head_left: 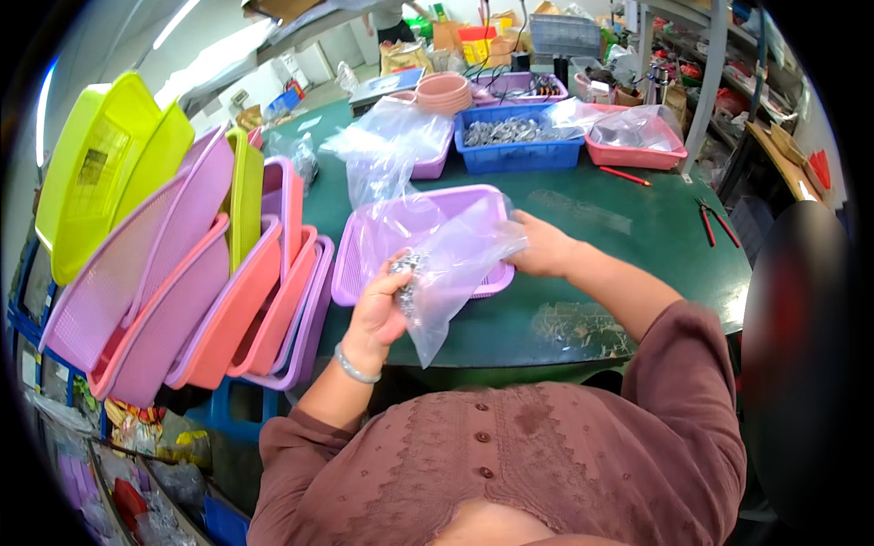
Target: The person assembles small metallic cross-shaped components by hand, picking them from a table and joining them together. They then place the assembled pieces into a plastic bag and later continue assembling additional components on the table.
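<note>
head view: the left hand [381, 305] has its grip clamped on a clear plastic bag [458, 268] of silvery parts [407, 264], partly over a lilac basket [494, 280] on the green worktop [637, 232]; the right hand [540, 247] touches the bag's other end, grip unclear.

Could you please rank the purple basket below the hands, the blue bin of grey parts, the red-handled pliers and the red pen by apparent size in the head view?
1. Purple basket
2. Blue bin
3. Red-handled pliers
4. Red pen
</note>
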The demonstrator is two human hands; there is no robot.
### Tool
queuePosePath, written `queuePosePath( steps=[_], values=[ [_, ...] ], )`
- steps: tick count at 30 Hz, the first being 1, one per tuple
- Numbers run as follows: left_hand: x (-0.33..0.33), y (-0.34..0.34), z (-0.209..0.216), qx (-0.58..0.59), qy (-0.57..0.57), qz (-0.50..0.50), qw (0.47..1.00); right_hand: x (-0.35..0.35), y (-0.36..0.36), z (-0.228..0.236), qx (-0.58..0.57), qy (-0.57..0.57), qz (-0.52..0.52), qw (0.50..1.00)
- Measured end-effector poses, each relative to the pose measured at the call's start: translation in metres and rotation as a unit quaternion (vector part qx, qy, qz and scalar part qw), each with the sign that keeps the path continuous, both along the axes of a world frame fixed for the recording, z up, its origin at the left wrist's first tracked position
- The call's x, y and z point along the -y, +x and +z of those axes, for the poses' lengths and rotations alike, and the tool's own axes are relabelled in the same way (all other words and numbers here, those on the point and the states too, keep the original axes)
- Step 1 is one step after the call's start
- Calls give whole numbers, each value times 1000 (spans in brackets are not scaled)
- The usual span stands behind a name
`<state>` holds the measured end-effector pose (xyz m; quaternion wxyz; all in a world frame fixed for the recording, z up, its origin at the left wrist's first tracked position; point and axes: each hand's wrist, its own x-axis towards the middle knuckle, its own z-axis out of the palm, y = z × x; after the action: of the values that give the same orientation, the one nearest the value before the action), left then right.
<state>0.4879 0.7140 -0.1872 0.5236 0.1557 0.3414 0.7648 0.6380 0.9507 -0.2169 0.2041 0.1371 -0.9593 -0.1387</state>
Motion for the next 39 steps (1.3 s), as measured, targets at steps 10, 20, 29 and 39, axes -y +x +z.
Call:
queuePosePath(
  steps=[10,20,29,39],
  values=[
    [91,-7,-11,6,-26,99,995,99,-12,8,121,-66,8,990],
    [83,-3,-10,-10,21,76,997,123,-131,-30,35,-325,93,940],
    [75,-2,-5,-57,-13,137,989,110,-123,5,25,-371,204,906],
    [-64,4,10,-222,-103,38,969,-12,60,-2,-14,-946,-15,324]
  ],
)
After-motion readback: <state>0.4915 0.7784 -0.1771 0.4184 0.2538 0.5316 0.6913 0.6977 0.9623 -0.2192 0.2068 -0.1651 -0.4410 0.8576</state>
